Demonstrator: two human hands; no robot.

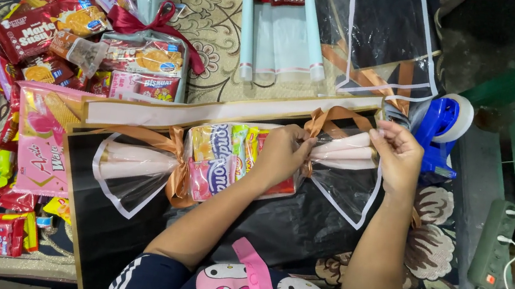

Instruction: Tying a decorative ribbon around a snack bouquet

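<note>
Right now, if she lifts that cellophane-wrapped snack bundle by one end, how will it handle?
Probably light: the snack bundle seems to hold only small packets. Likely to sag, since just clear film and two brown ribbons bind it. The flared film ends look crinkly and slippery; her left hand and right hand grip at the ribbon knot.

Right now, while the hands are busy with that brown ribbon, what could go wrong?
1. The left hand pinches the gathered wrap while the right hand holds the brown ribbon. If the pinch slips, the bunched clear wrap may spread open.
2. The snack packets could then slide out at that end.
3. The blue tape dispenser sits close beside the right hand, so an elbow or the ribbon's tail might catch it.
</note>
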